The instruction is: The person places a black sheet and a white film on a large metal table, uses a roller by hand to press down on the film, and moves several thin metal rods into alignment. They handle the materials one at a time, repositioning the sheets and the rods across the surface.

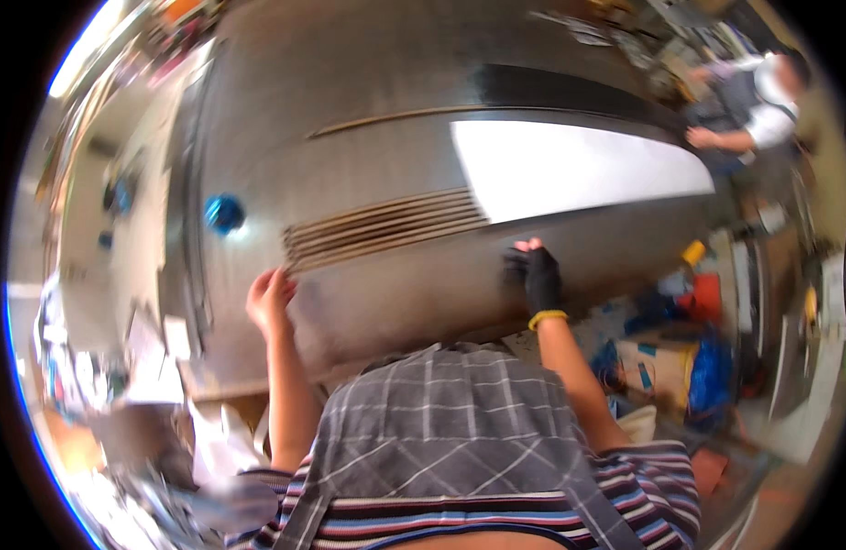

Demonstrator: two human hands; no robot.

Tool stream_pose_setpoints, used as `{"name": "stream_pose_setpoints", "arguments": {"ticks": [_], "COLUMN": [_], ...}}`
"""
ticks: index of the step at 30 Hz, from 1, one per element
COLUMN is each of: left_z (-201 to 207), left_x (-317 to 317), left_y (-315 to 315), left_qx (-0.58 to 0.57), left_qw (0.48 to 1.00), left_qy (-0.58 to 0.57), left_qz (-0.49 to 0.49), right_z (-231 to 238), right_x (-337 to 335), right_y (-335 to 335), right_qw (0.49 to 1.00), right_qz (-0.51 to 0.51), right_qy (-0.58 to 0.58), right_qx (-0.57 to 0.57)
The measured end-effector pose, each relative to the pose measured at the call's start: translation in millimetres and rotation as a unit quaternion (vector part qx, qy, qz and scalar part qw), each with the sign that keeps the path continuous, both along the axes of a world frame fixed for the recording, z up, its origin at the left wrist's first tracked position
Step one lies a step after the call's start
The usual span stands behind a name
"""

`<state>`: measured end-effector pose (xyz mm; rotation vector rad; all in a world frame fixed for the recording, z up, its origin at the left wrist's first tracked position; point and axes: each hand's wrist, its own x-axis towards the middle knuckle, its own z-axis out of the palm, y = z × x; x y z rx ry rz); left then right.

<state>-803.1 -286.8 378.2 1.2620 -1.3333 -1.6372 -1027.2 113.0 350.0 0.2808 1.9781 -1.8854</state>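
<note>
Left hand (273,295), narrowed, its hold unclear, is beside brown rods (386,229) an uneven nudge could splay; right hand (538,277) curls, contents unclear.

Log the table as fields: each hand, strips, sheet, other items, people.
Left hand: bare, by the left end of the brown strips; contact unclear
Right hand: black-gloved, on the near side of the white sheet
Strips: side by side, right ends at the sheet
Beyond: long thin rod
Left: round blue object
People: co-worker, far right
</note>
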Motion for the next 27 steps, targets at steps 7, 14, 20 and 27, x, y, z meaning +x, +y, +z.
{"name": "stream_pose_setpoints", "arguments": {"ticks": [7,14,20,27], "left_z": [8.4,-95.0,-82.5,-29.6], "left_x": [62.3,201.3,269.9,154.0], "left_y": [7.9,-78.9,-128.6,-12.9], "left_qx": [-0.082,-0.047,-0.328,-0.536], "left_qw": [0.997,0.996,0.899,0.674], "left_qy": [0.006,-0.06,-0.284,-0.398], "left_qz": [0.005,-0.043,-0.064,-0.317], "right_z": [49.2,23.8,54.9,29.7], "right_x": [-38.3,44.9,72.4,40.5], "right_y": [-25.0,-32.0,-4.2,5.7], "right_qw": [0.842,0.969,0.896,0.769], "right_qz": [-0.164,0.019,0.112,0.2], "right_qy": [-0.151,-0.228,0.323,0.463], "right_qx": [-0.492,-0.093,0.283,0.393]}}
